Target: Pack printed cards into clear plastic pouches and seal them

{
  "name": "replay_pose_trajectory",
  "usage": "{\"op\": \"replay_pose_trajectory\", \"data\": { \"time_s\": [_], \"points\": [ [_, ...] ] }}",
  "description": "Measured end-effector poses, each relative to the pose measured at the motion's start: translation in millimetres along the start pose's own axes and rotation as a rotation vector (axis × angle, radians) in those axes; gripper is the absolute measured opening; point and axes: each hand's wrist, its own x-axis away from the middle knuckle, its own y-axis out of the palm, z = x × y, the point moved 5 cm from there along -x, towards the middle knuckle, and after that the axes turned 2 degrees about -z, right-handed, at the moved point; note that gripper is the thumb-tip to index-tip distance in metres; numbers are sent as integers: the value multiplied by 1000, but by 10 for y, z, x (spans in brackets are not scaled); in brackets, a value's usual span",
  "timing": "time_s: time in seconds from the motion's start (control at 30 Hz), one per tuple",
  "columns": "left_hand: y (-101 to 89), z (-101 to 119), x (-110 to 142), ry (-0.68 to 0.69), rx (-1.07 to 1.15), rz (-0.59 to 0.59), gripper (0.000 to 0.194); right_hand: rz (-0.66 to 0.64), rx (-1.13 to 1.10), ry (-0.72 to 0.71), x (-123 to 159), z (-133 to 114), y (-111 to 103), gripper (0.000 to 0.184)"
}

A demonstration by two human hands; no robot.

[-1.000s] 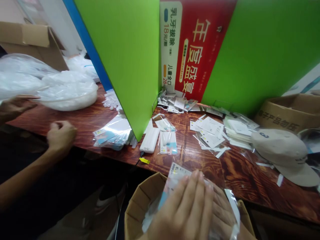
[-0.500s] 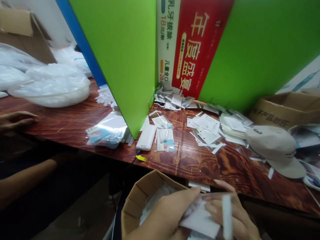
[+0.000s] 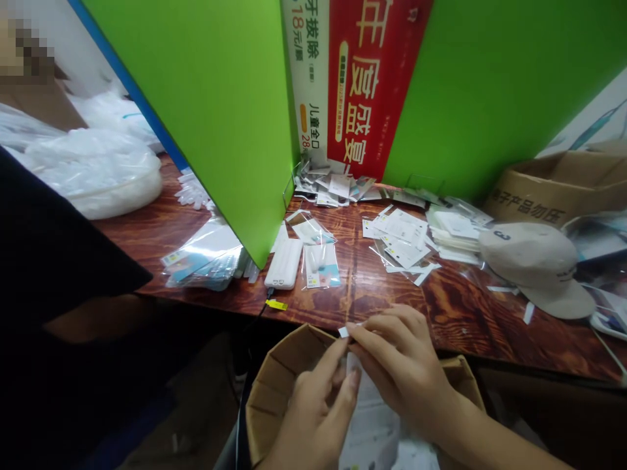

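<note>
Over an open cardboard box, my left hand pinches a clear plastic packet with white inside, mostly covered by my fingers. My right hand closes over the packet's upper edge, fingertips meeting those of the left. A small white strip sticks out at the fingertips; I cannot tell whether it is part of the packet. Below the hands, white cards in clear sleeves lie in the box.
Packed cards, a white power bank with a cable and a beige cap lie on the wooden table. Green partitions rise behind. At left are a co-worker's dark sleeve and a bowl of plastic bags.
Both hands have moved up and left, and their fingertips have come together on the packet's edge. The co-worker's dark sleeve now covers the left side. The view has shifted slightly.
</note>
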Motion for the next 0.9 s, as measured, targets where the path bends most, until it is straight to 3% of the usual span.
{"op": "replay_pose_trajectory", "data": {
  "time_s": [0.27,0.4,0.5,0.6,0.67,0.77,0.83,0.9],
  "points": [
    [14,79,-35,92,-277,-112,53,-121,157,-203,-35,16,201,30],
    [36,53,-42,116,-353,-122,54,-155,164,-194,-20,17,294,29],
    [42,39,-31,134,-384,-109,54,-84,92,-80,-46,167,283,25],
    [24,31,-17,135,-377,-98,52,53,89,109,-63,532,116,21],
    [-20,27,-25,97,-269,-77,49,172,111,274,-15,804,-95,18],
    [-182,13,-80,-23,49,75,42,289,68,542,204,1020,-373,15],
    [-297,3,-135,-95,240,170,40,251,-43,670,408,974,-391,15],
    [-392,1,-193,-141,352,225,40,113,-182,677,585,795,-261,11]
  ]
}}
